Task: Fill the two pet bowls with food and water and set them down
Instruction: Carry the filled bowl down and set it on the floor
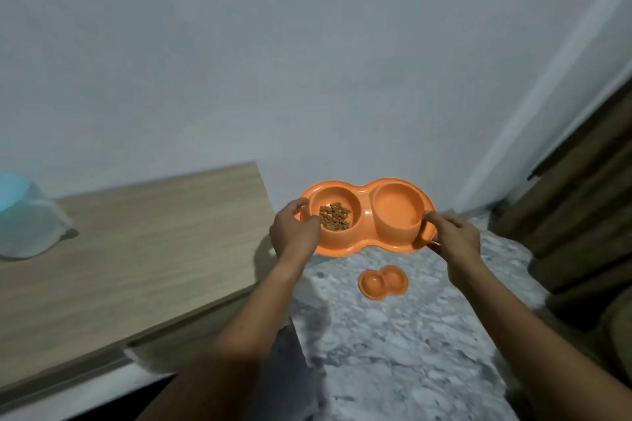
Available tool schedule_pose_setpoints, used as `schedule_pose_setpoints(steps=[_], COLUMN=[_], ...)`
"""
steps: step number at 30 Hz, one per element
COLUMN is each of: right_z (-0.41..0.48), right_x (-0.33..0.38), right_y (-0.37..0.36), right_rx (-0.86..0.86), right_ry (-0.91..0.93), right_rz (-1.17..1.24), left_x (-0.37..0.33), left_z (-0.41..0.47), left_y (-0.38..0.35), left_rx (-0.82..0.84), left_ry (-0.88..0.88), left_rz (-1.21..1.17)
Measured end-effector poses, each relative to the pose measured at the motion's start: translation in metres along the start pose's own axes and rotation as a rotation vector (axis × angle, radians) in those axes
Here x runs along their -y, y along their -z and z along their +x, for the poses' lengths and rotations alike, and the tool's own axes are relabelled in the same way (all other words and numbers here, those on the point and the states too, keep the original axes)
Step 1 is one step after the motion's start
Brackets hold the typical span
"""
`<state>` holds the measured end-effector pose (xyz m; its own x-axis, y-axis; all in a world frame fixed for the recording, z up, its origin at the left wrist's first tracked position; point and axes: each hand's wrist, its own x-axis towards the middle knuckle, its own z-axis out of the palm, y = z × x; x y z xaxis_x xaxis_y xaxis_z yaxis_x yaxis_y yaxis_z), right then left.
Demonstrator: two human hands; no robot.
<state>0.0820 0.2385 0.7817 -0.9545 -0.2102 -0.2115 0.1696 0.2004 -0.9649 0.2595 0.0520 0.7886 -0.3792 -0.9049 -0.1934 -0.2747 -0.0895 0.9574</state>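
An orange double pet bowl (364,243) hangs in the air above the floor, held level by both hands. Its left cup holds brown kibble (334,215); whether the right cup (396,208) holds water I cannot tell. My left hand (295,232) grips the left rim, thumb over the edge. My right hand (453,237) pinches the right rim. A second orange double bowl (383,282) lies on the marble floor directly below, and both its cups look empty.
A wooden table top (136,249) stands to the left, with a translucent blue-lidded container (24,215) at its far left. Grey marble floor (393,352) spreads below. A pale wall is ahead; brown curtain or furniture (581,215) is at the right.
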Motion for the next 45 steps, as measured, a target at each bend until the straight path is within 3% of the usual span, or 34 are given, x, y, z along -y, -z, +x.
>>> schedule_pose_setpoints(steps=[7,14,20,28,33,40,45], right_z=[0.078,0.149,0.24,0.371,0.418,0.455,0.463], right_x=[-0.029,-0.092,-0.226,-0.501,-0.635,-0.756,-0.787], right_y=[0.03,0.015,-0.028,-0.102,-0.131,-0.158,-0.167], right_rx=[-0.057,0.041,0.168,0.328,0.355,0.41,0.446], right_ry=[-0.084,-0.217,-0.308,-0.36,-0.365,-0.382,-0.32], right_rz=[-0.087,-0.19,-0.326,-0.421,-0.486,-0.555,-0.594], left_x=[0.025,0.087,0.226,0.493,0.626,0.746,0.775], left_z=[0.04,0.073,0.12,0.212,0.256,0.285,0.295], left_y=[-0.093,-0.148,-0.212,-0.305,-0.346,-0.368,-0.37], left_rx=[0.092,0.047,-0.04,-0.209,-0.175,-0.15,-0.126], left_ry=[0.054,0.108,0.184,0.392,0.443,0.515,0.5], left_rz=[0.077,0.177,0.317,0.395,0.327,0.347,0.388])
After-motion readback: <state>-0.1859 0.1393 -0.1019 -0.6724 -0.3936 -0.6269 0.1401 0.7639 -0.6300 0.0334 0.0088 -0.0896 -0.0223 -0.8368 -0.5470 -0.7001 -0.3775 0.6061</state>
